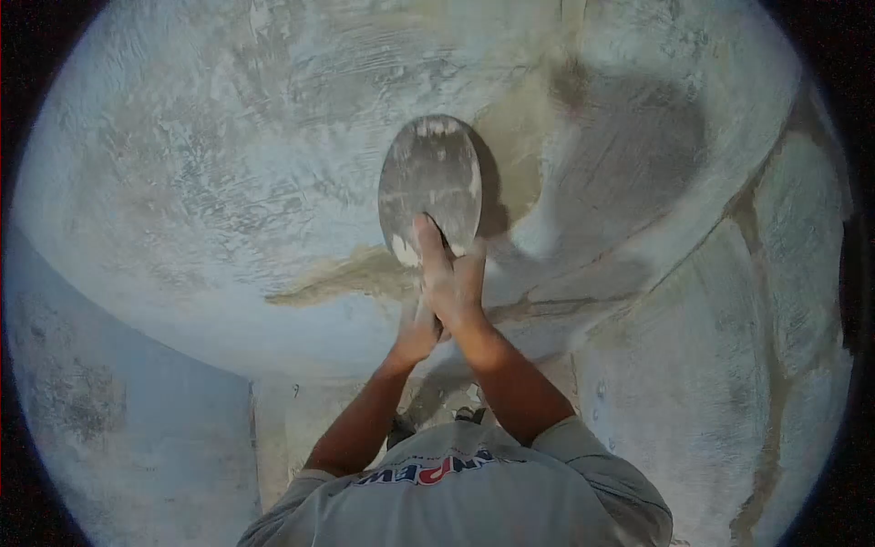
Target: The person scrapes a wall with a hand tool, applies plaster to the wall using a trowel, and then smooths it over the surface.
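Note:
An oval, flat tool (430, 178), grey and worn with pale patches, is held up against a rough, plastered surface (228, 164). My right hand (456, 278) grips the lower end of the tool, its thumb lying along the face. Below and to the left, my left hand (419, 324) is wrapped round the tool's handle, partly hidden behind my right hand. A shadow falls on the surface just right of the tool.
Yellow-brown patches (515, 137) mark the surface beside and below the tool. A dark grey area (629, 146) lies to the right. Cracked wall sections (674, 365) stand at the lower right, and a bluish wall (182, 392) at the lower left.

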`<action>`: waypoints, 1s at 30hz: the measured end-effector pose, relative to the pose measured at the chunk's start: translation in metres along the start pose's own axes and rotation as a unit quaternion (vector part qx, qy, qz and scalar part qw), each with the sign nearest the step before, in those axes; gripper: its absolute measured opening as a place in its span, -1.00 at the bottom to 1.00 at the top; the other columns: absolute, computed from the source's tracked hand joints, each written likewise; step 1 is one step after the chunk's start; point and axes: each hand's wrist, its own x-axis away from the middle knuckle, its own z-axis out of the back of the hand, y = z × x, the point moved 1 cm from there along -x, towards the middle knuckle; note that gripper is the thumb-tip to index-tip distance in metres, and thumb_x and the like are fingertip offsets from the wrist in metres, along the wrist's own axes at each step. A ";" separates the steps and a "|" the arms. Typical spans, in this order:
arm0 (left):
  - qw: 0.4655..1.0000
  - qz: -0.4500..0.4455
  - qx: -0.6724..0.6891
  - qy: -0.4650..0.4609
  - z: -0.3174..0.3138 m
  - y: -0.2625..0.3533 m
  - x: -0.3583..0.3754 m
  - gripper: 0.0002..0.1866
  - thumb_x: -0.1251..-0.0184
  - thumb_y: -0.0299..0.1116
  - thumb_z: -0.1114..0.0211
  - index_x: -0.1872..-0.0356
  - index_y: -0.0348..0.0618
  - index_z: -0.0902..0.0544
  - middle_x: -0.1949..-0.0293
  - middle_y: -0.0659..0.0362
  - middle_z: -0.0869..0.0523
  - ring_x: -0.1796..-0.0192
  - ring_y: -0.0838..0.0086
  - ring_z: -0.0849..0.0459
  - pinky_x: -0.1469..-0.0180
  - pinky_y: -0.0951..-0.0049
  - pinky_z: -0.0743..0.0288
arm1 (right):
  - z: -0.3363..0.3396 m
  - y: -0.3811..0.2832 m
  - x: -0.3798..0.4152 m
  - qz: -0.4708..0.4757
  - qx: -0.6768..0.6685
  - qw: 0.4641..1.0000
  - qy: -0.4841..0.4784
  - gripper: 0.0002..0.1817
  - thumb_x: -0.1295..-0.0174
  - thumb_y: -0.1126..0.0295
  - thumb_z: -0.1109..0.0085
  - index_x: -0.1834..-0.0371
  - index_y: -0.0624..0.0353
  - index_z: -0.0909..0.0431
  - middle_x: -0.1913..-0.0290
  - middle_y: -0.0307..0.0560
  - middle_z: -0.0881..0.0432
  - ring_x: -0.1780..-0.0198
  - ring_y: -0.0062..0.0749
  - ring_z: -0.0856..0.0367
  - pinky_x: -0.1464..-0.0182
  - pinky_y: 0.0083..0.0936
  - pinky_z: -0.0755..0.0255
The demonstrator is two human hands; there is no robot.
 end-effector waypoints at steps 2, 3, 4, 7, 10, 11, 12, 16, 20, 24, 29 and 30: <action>0.981 -0.152 -0.117 0.034 0.001 -0.004 -0.019 -0.73 -0.55 -0.28 0.13 0.17 -0.20 -0.51 0.56 0.29 -0.47 0.60 0.61 -0.40 0.58 0.50 -0.17 | -0.001 -0.020 -0.004 -0.039 0.034 0.998 -0.041 -0.70 -0.32 0.31 -0.26 0.16 0.42 -0.62 0.28 -0.15 -0.68 0.24 -0.58 -0.57 0.14 -0.52 -0.45; 0.982 -0.146 -0.114 0.040 0.002 -0.004 -0.021 -0.73 -0.55 -0.29 0.13 0.18 -0.21 -0.51 0.55 0.28 -0.47 0.57 0.59 -0.42 0.56 0.48 -0.20 | 0.003 -0.020 -0.004 -0.028 0.055 0.996 -0.058 -0.70 -0.32 0.31 -0.25 0.18 0.41 -0.62 0.30 -0.16 -0.68 0.25 -0.57 -0.56 0.15 -0.52 -0.45; 0.999 0.026 0.009 0.023 0.004 -0.004 -0.008 -0.72 -0.56 -0.29 0.13 0.19 -0.22 -0.52 0.53 0.26 -0.48 0.51 0.57 -0.46 0.53 0.46 -0.23 | 0.007 -0.019 -0.003 -0.017 0.076 0.994 -0.074 -0.71 -0.33 0.31 -0.24 0.19 0.41 -0.62 0.33 -0.16 -0.68 0.27 -0.57 -0.56 0.16 -0.52 -0.44; 0.992 0.102 -0.069 -0.003 0.005 0.019 0.017 -0.68 -0.59 -0.26 0.13 0.23 -0.24 -0.53 0.48 0.23 -0.50 0.40 0.53 -0.51 0.44 0.42 -0.31 | 0.050 0.014 0.027 0.164 0.166 0.961 -0.146 -0.63 -0.33 0.36 -0.21 -0.11 0.37 -0.50 -0.02 0.07 -0.65 0.03 -0.32 -0.61 0.02 -0.39 -0.46; 0.993 0.098 0.036 -0.049 0.003 0.014 0.018 -0.63 -0.60 -0.21 0.10 0.23 -0.29 -0.56 0.42 0.14 -0.59 0.34 0.44 -0.57 0.27 0.43 -0.42 | 0.080 0.073 0.084 0.010 0.051 0.983 -0.175 -0.28 -0.44 0.30 -0.07 -0.54 0.31 0.04 -0.39 0.16 -0.28 -0.36 -0.14 -0.36 -0.34 -0.37 -0.28; 0.980 0.123 0.138 -0.074 0.003 0.010 0.020 -0.61 -0.61 -0.19 0.09 0.23 -0.31 -0.58 0.39 0.09 -0.63 0.32 0.40 -0.60 0.19 0.45 -0.46 | 0.086 0.082 0.103 -0.044 0.053 0.980 -0.187 -0.25 -0.50 0.23 0.01 -0.58 0.28 0.16 -0.47 0.13 -0.16 -0.44 -0.15 -0.25 -0.39 -0.37 -0.21; 0.971 0.154 0.149 -0.106 0.005 0.012 0.022 -0.62 -0.61 -0.20 0.08 0.21 -0.31 -0.58 0.38 0.10 -0.63 0.33 0.41 -0.59 0.20 0.44 -0.46 | 0.085 0.073 0.117 -0.056 0.091 0.986 -0.129 -0.28 -0.54 0.16 0.09 -0.58 0.24 0.16 -0.28 0.13 -0.43 -0.21 -0.23 -0.52 -0.19 -0.38 -0.42; 0.958 0.139 0.187 -0.168 0.001 0.035 0.016 -0.64 -0.58 -0.21 0.02 -0.01 -0.33 -0.55 0.20 0.05 -0.65 0.24 0.44 -0.61 0.17 0.41 -0.48 | 0.100 0.066 0.123 -0.181 0.093 0.972 -0.121 -0.39 -0.53 0.09 0.08 -0.45 0.31 -0.15 0.38 -0.22 -0.55 0.45 -0.54 -0.50 0.40 -0.52 -0.42; 0.890 0.154 0.415 -0.108 -0.003 0.004 0.015 -0.49 -0.51 -0.18 -0.14 -0.32 -0.30 -0.39 -0.08 0.00 -0.60 0.04 0.40 -0.63 0.07 0.33 -0.53 | 0.113 0.096 0.126 -0.185 0.048 0.976 -0.108 -0.50 -0.51 0.02 0.06 -0.12 0.31 -0.45 0.51 -0.32 -0.41 0.55 -0.67 -0.34 0.51 -0.62 -0.28; 0.843 0.291 0.434 0.126 -0.026 0.032 -0.004 -0.68 -0.46 -0.34 -0.18 -0.12 -0.29 -0.53 0.12 0.10 -0.69 0.10 0.42 -0.70 0.18 0.36 -0.56 | 0.115 0.094 0.121 -0.166 -0.025 0.981 -0.095 -0.50 -0.50 -0.04 0.07 0.10 0.28 -0.51 0.52 -0.34 -0.41 0.53 -0.70 -0.35 0.50 -0.63 -0.26; 0.925 0.175 0.317 0.113 -0.029 0.018 -0.015 -0.64 -0.44 -0.29 -0.26 -0.16 -0.19 -0.48 0.01 0.11 -0.65 0.11 0.40 -0.72 0.21 0.38 -0.66 | 0.100 0.104 0.105 -0.035 0.087 0.995 -0.030 -0.58 -0.52 0.06 0.06 0.35 0.20 -0.46 0.59 -0.36 -0.36 0.64 -0.71 -0.23 0.62 -0.64 -0.19; 0.917 0.204 0.324 0.107 -0.024 0.043 -0.030 -0.64 -0.44 -0.30 -0.25 -0.16 -0.20 -0.49 0.01 0.10 -0.65 0.10 0.40 -0.71 0.19 0.38 -0.65 | 0.092 0.090 0.091 -0.017 0.115 0.993 -0.036 -0.58 -0.52 0.06 0.07 0.34 0.19 -0.45 0.59 -0.35 -0.37 0.64 -0.71 -0.23 0.62 -0.65 -0.18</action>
